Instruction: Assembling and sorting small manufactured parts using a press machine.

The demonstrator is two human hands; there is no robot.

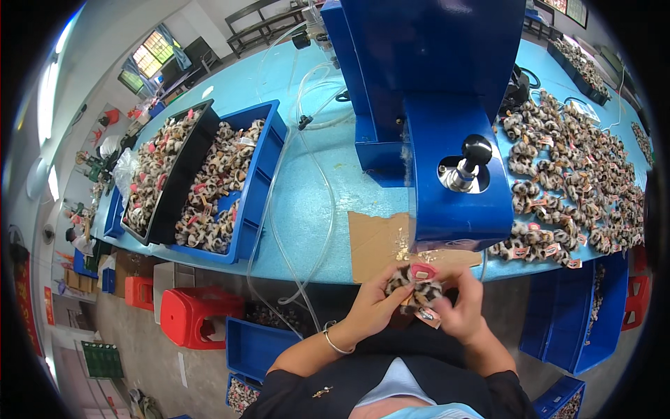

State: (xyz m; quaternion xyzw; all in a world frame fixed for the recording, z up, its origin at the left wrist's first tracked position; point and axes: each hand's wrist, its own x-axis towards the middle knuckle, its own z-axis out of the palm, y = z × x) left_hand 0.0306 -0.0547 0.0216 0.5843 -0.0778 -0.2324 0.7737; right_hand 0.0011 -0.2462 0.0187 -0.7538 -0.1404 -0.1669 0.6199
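A small plush toy (405,278) with black, white and brown spotted fur, a pink patch and a paper tag is held between my two hands, just off the table's front edge. My left hand (377,304) grips it from the left, thumb pressed on the fur. On the other side my right hand (464,307) has its fingers curled round the toy's right part, and the fingertips are partly hidden. Right above them stands a blue machine (453,209) with a black-knobbed lever (478,150). Beneath its head lies a piece of cardboard (373,244) with pale scraps of stuffing (403,248).
On the light-blue table (335,202), many similar toys (572,181) are spread to the right. A black crate (185,164) and a blue crate (258,181) of toys stand left. Clear tubes (324,209) loop across the table. Red stools (185,318) and blue bins (255,349) are below.
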